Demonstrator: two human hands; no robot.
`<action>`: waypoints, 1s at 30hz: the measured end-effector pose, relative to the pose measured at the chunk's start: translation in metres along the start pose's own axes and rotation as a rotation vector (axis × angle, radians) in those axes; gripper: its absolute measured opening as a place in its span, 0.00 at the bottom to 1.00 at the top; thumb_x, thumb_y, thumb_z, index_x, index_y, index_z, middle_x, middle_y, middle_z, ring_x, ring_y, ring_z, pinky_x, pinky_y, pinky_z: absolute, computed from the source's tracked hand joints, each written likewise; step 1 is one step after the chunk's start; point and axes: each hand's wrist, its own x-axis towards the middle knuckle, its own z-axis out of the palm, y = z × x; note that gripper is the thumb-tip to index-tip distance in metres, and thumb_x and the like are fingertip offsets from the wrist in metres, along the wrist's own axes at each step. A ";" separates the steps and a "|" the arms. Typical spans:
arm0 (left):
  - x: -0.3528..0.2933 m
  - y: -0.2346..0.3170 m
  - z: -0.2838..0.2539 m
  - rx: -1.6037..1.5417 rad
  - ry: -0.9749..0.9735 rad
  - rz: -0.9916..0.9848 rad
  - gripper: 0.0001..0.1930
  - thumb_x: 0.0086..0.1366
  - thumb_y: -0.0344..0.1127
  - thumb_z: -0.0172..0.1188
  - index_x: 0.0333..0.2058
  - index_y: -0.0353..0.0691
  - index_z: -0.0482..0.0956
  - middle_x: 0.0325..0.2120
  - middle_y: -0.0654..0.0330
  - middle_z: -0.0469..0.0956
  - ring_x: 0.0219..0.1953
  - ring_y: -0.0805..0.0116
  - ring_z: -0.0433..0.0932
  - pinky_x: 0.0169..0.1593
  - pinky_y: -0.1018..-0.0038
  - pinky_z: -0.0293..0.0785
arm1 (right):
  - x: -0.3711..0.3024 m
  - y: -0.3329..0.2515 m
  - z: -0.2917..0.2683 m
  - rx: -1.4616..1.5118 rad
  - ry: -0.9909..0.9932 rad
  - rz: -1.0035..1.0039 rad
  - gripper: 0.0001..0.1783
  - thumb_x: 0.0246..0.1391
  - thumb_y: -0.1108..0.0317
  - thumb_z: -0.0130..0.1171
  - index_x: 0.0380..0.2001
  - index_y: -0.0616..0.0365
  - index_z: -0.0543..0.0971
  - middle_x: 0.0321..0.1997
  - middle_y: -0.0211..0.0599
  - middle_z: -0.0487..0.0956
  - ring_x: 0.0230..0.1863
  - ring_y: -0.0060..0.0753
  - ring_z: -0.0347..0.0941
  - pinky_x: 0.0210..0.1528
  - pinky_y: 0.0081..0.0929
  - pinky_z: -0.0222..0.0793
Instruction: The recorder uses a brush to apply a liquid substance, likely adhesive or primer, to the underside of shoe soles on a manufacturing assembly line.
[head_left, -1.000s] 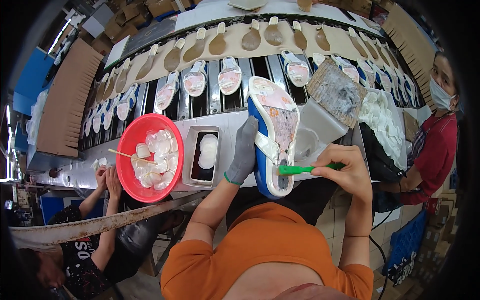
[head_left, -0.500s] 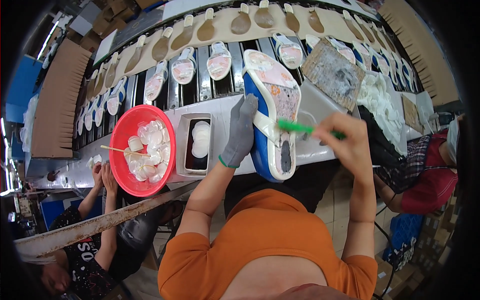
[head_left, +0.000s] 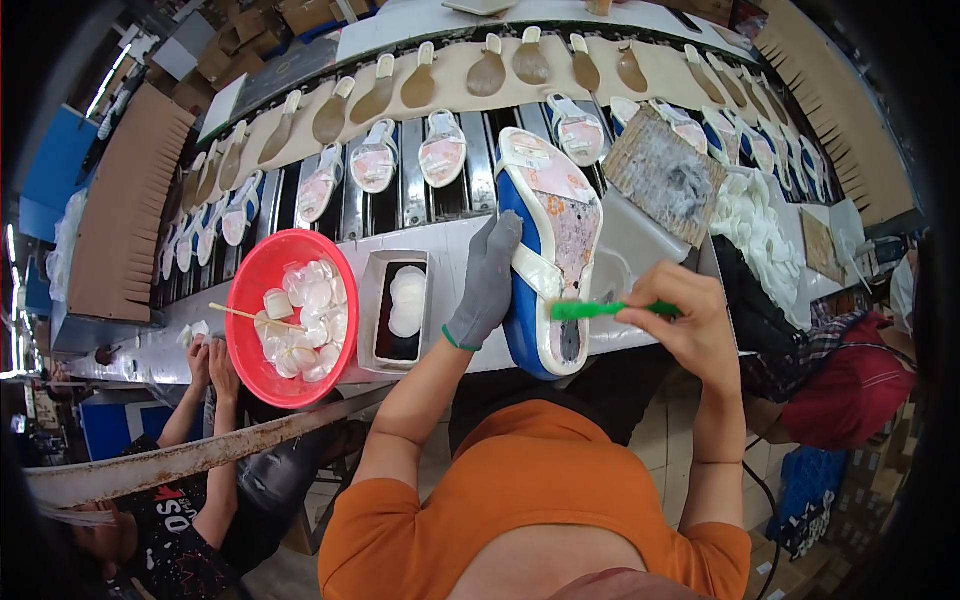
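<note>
In a grey glove with a green cuff, my left hand (head_left: 486,280) grips a sandal (head_left: 572,225) by its left side. The sandal is on a blue last, sole side up, with a white rim and a white strap (head_left: 536,268) crossing it. My bare right hand (head_left: 680,318) pinches a green toothbrush-like brush (head_left: 600,310). Its bristle end lies on the sandal's lower part, beside a dark patch (head_left: 570,338); whether it touches the strap end is hard to tell.
A red bowl (head_left: 238,345) of round white pads holds a thin stick (head_left: 255,317). Beside it stands a white tray (head_left: 367,310). Beyond, sandals (head_left: 442,150) and insoles (head_left: 487,68) line a conveyor. A stained board (head_left: 665,170) lies right. Co-workers sit on both sides.
My right hand has moved the brush down the sandal, from near the strap's middle toward the dark patch. My left hand keeps its hold; the whole view has shifted slightly.
</note>
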 end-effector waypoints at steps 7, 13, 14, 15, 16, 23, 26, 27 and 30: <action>-0.002 0.006 0.000 -0.007 -0.015 -0.032 0.23 0.73 0.50 0.50 0.50 0.32 0.75 0.39 0.61 0.79 0.40 0.78 0.76 0.44 0.77 0.74 | -0.003 0.000 -0.007 0.133 -0.213 -0.024 0.09 0.48 0.69 0.72 0.26 0.62 0.81 0.26 0.34 0.80 0.25 0.32 0.77 0.26 0.26 0.69; 0.000 0.002 0.002 0.027 -0.020 -0.019 0.23 0.73 0.50 0.49 0.49 0.33 0.75 0.39 0.62 0.79 0.39 0.77 0.76 0.44 0.77 0.74 | 0.005 0.001 -0.004 -0.015 0.004 0.049 0.09 0.46 0.75 0.72 0.26 0.68 0.81 0.25 0.36 0.79 0.27 0.23 0.76 0.29 0.22 0.67; 0.001 0.001 0.002 0.015 -0.021 -0.023 0.23 0.73 0.50 0.49 0.50 0.33 0.75 0.39 0.62 0.79 0.40 0.77 0.76 0.44 0.77 0.74 | 0.006 0.001 -0.002 -0.015 0.023 0.062 0.09 0.46 0.75 0.72 0.26 0.68 0.81 0.26 0.36 0.80 0.27 0.23 0.76 0.29 0.21 0.67; 0.002 0.000 0.001 0.004 -0.022 -0.029 0.23 0.73 0.50 0.49 0.50 0.33 0.75 0.40 0.62 0.79 0.40 0.77 0.76 0.45 0.77 0.74 | 0.006 0.000 -0.001 0.000 0.044 0.068 0.09 0.46 0.75 0.72 0.26 0.68 0.81 0.26 0.36 0.80 0.27 0.23 0.76 0.30 0.20 0.67; 0.003 -0.001 0.001 -0.002 -0.017 -0.054 0.23 0.73 0.50 0.49 0.50 0.33 0.75 0.40 0.62 0.79 0.40 0.77 0.77 0.45 0.76 0.74 | 0.006 0.001 0.000 0.025 0.074 0.080 0.09 0.46 0.76 0.72 0.27 0.68 0.81 0.26 0.36 0.80 0.27 0.23 0.77 0.30 0.20 0.67; 0.007 -0.015 -0.018 -0.410 -0.104 -0.123 0.34 0.72 0.62 0.47 0.61 0.37 0.68 0.52 0.54 0.77 0.47 0.66 0.81 0.52 0.70 0.79 | -0.015 0.029 -0.012 0.268 0.190 0.228 0.05 0.49 0.76 0.69 0.29 0.66 0.83 0.28 0.31 0.82 0.29 0.21 0.77 0.32 0.20 0.68; 0.006 -0.019 -0.039 -0.653 -0.066 -0.297 0.34 0.71 0.62 0.49 0.63 0.39 0.67 0.53 0.54 0.77 0.48 0.66 0.81 0.52 0.70 0.79 | -0.033 0.053 -0.006 -0.073 0.208 0.381 0.08 0.49 0.71 0.70 0.30 0.63 0.83 0.28 0.36 0.81 0.29 0.32 0.78 0.33 0.27 0.68; 0.006 -0.020 -0.045 -0.631 -0.108 -0.261 0.33 0.71 0.61 0.50 0.62 0.39 0.67 0.52 0.54 0.77 0.48 0.65 0.81 0.52 0.69 0.79 | -0.040 0.060 0.002 -0.211 0.176 0.379 0.09 0.49 0.68 0.70 0.30 0.62 0.83 0.28 0.38 0.81 0.28 0.36 0.78 0.33 0.30 0.68; 0.001 -0.029 -0.053 -0.479 -0.023 -0.184 0.31 0.70 0.55 0.54 0.61 0.37 0.68 0.51 0.52 0.78 0.47 0.64 0.82 0.49 0.68 0.81 | -0.050 0.082 0.034 -0.471 0.107 0.433 0.11 0.51 0.61 0.68 0.31 0.57 0.81 0.32 0.37 0.80 0.34 0.47 0.79 0.35 0.40 0.71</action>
